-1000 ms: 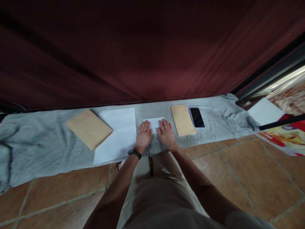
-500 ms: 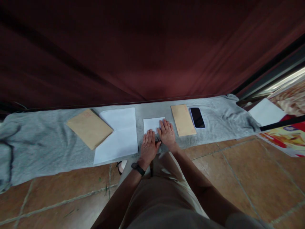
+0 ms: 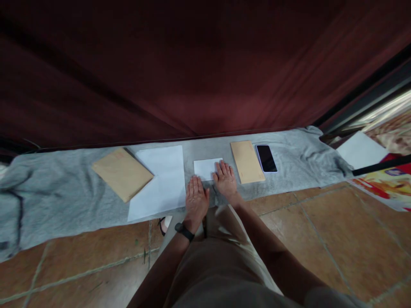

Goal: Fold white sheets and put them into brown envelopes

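Note:
A small folded white paper (image 3: 205, 167) lies on a grey cloth (image 3: 64, 201) spread along the floor. My right hand (image 3: 226, 181) rests flat on the paper's near right corner, fingers spread. My left hand (image 3: 196, 201), with a black watch at the wrist, lies flat on the cloth just below the paper's near left edge and holds nothing. A narrow brown envelope (image 3: 247, 161) lies right of the paper, and a black phone (image 3: 266, 158) beside that.
A large white sheet (image 3: 159, 182) and a wider brown envelope (image 3: 122, 173) lie left of my hands. A dark red curtain (image 3: 192, 68) hangs behind the cloth. Another white sheet (image 3: 361, 149) and a colourful printed mat (image 3: 385, 188) lie at right. Brown floor tiles (image 3: 321, 239) surround my legs.
My left hand has slid back off the folded paper toward me and now lies on the cloth. My right hand has stayed on the paper.

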Action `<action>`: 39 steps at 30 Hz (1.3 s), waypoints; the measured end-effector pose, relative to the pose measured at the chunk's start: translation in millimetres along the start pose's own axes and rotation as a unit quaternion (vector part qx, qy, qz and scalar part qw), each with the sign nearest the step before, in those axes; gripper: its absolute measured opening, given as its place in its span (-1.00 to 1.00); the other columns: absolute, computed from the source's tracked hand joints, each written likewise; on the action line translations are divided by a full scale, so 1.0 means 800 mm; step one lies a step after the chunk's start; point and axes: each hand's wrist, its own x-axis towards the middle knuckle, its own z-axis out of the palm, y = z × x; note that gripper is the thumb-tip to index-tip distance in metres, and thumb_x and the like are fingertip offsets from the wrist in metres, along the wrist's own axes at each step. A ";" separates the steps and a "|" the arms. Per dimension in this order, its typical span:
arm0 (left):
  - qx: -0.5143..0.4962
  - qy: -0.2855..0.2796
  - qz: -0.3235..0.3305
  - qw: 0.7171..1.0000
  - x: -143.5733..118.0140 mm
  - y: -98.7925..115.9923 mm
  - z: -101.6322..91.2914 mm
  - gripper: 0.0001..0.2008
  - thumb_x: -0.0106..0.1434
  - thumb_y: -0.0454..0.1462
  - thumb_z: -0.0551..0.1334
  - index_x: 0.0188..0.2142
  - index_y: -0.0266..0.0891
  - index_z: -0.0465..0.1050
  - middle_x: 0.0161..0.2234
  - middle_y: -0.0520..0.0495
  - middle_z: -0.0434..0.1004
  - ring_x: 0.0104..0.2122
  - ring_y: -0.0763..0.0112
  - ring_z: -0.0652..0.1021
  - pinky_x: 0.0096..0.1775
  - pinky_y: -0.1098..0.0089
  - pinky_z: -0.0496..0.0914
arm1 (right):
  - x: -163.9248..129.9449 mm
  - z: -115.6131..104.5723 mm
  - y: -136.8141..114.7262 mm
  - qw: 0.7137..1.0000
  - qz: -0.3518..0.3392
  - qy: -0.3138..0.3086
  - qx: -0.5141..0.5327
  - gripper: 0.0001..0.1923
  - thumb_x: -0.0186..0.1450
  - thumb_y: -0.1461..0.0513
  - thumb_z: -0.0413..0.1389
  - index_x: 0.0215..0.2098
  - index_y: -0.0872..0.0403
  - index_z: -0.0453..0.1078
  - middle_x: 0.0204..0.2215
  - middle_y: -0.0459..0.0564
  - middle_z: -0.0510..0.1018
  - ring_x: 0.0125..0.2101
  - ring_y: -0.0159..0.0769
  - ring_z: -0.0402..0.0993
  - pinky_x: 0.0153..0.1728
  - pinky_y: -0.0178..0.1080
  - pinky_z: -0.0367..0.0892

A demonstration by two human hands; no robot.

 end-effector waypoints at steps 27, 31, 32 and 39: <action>-0.237 -0.022 -0.204 0.950 0.117 -0.036 0.006 -0.56 0.23 -0.33 0.19 0.12 -0.33 0.40 -0.12 -0.24 0.60 -0.06 0.10 0.58 0.01 0.17 0.45 | 0.000 0.005 0.002 1.000 0.000 0.015 0.018 -0.41 0.52 0.06 -0.10 0.42 0.15 0.13 0.42 0.21 0.15 0.38 0.02 0.08 0.35 0.10 -0.06; -0.268 -0.039 -0.264 0.926 0.134 -0.045 0.007 -0.69 0.16 -0.33 0.23 -0.07 -0.26 0.50 -0.27 -0.13 0.62 -0.19 0.18 0.61 -0.14 0.29 0.46 | 0.001 0.004 0.002 1.000 -0.004 0.012 0.011 -0.41 0.52 0.05 -0.10 0.43 0.15 0.13 0.41 0.21 0.17 0.37 0.01 0.10 0.35 0.10 -0.05; -0.272 -0.040 -0.266 0.924 0.137 -0.047 0.008 -0.70 0.15 -0.33 0.24 -0.09 -0.25 0.51 -0.29 -0.12 0.62 -0.21 0.19 0.61 -0.16 0.31 0.45 | 0.001 0.004 0.002 1.000 -0.004 0.011 0.007 -0.41 0.52 0.05 -0.11 0.43 0.15 0.13 0.41 0.21 0.17 0.37 0.01 0.10 0.34 0.10 -0.04; -0.338 -0.035 -0.278 0.899 0.136 -0.050 0.012 -0.88 0.06 -0.33 0.22 -0.39 -0.23 0.53 -0.45 -0.04 0.58 -0.35 0.29 0.59 -0.32 0.41 0.38 | 0.001 0.004 0.003 1.000 -0.008 0.016 -0.010 -0.41 0.52 0.06 -0.10 0.42 0.16 0.14 0.40 0.22 0.19 0.36 0.03 0.11 0.33 0.10 -0.01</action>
